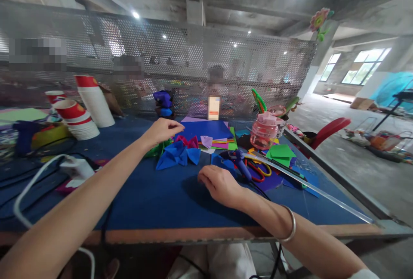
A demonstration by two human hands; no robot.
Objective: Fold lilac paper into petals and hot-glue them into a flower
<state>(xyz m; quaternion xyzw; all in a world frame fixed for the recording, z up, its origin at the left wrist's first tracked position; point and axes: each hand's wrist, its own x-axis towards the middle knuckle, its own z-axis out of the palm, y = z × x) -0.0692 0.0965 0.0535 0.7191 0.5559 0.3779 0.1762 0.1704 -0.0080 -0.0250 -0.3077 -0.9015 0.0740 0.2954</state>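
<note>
My left hand [164, 131] reaches over the table, just above and behind folded blue paper pieces [176, 155]. Its fingers are loosely extended to the right, with nothing visible in them. Near it are folded magenta paper [190, 142], a small lilac paper piece [206, 142] and a dark blue sheet [206, 129] on a paper stack. Low over the table, my right hand [222, 185] is closed with its fingers curled under; what they hold, if anything, is hidden. Beside it lie a purple glue gun [241, 165] and scissors with red and yellow handles [263, 171].
Paper cups [97, 104] and a white plug adapter [77, 169] with cables stand at left. On the right are a pink transparent jar [264, 131], green paper [280, 155] and a long clear glue stick [329, 195]. A perforated metal screen [190, 55] rises behind the table.
</note>
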